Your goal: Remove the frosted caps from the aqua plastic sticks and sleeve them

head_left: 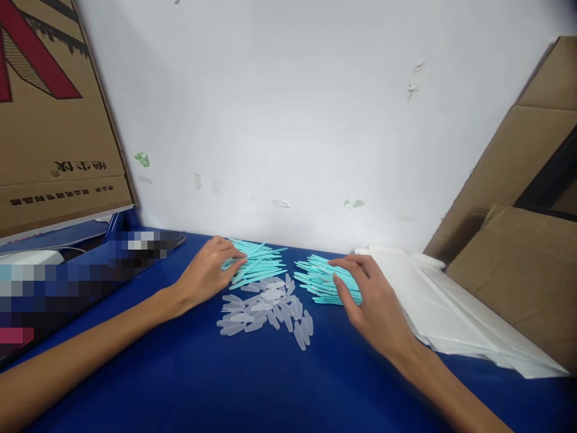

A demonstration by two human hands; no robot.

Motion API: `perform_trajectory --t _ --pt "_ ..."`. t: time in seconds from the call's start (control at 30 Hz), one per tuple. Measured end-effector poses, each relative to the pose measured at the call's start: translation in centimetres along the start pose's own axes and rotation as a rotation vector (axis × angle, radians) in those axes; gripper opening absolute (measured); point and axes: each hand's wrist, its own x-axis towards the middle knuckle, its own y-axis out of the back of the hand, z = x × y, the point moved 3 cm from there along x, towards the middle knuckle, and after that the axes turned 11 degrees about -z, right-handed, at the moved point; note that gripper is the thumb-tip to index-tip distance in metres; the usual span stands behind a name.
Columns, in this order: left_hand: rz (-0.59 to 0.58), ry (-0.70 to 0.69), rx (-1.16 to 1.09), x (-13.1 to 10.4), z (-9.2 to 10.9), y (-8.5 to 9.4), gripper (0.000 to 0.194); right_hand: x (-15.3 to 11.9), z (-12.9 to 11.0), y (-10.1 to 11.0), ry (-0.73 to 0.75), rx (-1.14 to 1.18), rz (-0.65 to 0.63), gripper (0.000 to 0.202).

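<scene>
Two piles of slim turquoise plastic sticks lie on the blue tabletop. At the left pile (259, 267), my left hand (210, 270) has its thumb and index finger brought together in a pinch at the sticks' near-left end, on a turquoise stick. My right hand (374, 304) is over the right end of the other pile (318, 279). Its thumb and index fingertips are a little apart there, touching or just above the sticks. Between and in front of the piles are several loose, translucent, flat tapered plastic pieces (261, 307), which neither hand touches.
White padded sheets or envelopes (433, 300) are stacked on the right, before brown cardboard (518, 282). A large printed carton (58, 132) stands at the left, above a pixelated area. The white wall (279, 132) borders the blue tabletop (270, 385) at the back.
</scene>
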Motion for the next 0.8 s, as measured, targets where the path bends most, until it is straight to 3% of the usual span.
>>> perform_trajectory --t 0.07,0.17,0.3,0.5,0.8 --pt "-0.044 0.099 0.000 0.2 -1.6 -0.1 0.039 0.0 0.8 -0.1 -0.035 0.035 -0.031 0.024" --pt "-0.081 0.148 0.003 0.2 -2.4 -0.4 0.043 0.0 1.1 -0.5 -0.037 0.056 -0.056 0.022" --pt "-0.142 0.163 -0.003 -0.1 -1.9 -0.9 0.050 0.1 0.8 -0.9 -0.021 0.071 -0.101 0.022" --pt "-0.427 0.125 -0.012 -0.4 -1.3 -1.7 0.070 -0.2 0.6 -1.3 -0.011 0.075 -0.168 0.024" --pt "-0.543 0.114 0.001 -0.2 -1.6 -1.0 0.061 -0.1 0.7 -1.5 0.021 0.086 -0.189 0.021"
